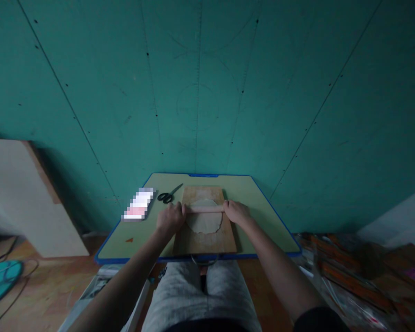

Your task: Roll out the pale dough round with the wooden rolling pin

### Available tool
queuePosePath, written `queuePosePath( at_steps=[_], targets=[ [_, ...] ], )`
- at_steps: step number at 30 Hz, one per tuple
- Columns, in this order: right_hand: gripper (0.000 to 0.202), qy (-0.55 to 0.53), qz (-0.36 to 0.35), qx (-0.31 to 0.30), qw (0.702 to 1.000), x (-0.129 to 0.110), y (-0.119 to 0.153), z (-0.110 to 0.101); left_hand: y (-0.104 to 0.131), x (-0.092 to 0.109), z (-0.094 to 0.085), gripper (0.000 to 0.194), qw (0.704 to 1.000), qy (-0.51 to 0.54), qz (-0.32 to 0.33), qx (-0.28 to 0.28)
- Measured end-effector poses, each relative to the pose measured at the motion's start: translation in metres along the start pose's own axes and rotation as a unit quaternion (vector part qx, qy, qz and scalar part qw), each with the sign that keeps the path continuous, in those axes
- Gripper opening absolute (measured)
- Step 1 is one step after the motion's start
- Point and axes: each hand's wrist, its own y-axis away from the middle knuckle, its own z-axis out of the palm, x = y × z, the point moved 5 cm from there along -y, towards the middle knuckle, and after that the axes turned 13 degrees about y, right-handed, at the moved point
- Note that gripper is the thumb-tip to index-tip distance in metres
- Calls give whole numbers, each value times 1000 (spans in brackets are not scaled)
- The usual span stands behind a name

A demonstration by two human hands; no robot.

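Observation:
A wooden rolling pin [204, 209] lies crosswise over a flat, pale sheet of dough [204, 223] with a ragged edge. My left hand [172, 217] is closed around the pin's left end. Around its right end, my right hand [236, 212] is closed as well. Beneath the dough is a wooden board [204, 244], dusted pale in places. The pin crosses the upper half of the dough, whose rim shows on both sides of it.
The board rests on a small blue-edged table [266, 221] against a green wall [200, 92]. Black-handled scissors [169, 194] and a blurred-out flat device [139, 205] lie left of the board. A small orange scrap [129, 240] is nearer the front. Clutter [349, 272] covers the floor at right.

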Motion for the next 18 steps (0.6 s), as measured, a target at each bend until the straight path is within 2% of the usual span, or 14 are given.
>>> queuePosePath(
  at_steps=[6,8,11,14,18],
  targets=[
    [46,-15,-7,3,1000,-1,12,-1,13,6,-7,47,1000,3,4,-5],
    [51,-25,2,1,1000,0,17,0,17,9,-7,46,1000,7,1,-3],
    [62,-38,15,1,999,0,24,1,20,10,-7,50,999,15,-32,7],
    [63,-45,18,1,999,0,29,2,20,8,-5,64,997,24,-74,18],
    [62,-49,19,-3,999,1,30,2,15,6,-3,68,994,39,-97,18]
  ],
)
